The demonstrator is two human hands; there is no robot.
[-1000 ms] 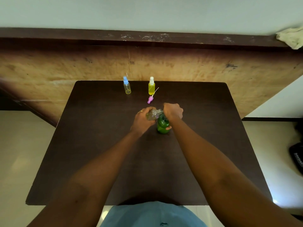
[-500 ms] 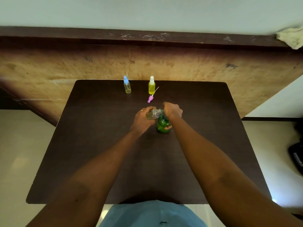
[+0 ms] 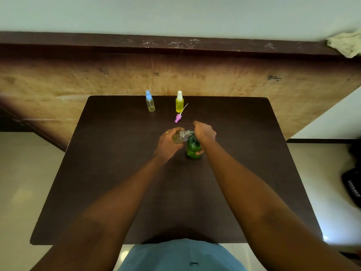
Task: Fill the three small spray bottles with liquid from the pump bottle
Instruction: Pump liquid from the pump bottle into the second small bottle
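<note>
I log left hand fingers grasping clear spray bottle, axis sideways, mouth rightward; right hand fingers grasping upright pump bottle.

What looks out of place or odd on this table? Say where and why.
The pink plastic spray cap lies detached on its side on the dark table beside the white-capped yellow bottle. It probably belongs on the small clear bottle gripped by the left hand.

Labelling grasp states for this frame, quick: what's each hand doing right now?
Left hand: closed round the small clear plastic spray bottle.
Right hand: closed over the top of the green plastic pump bottle.
</note>
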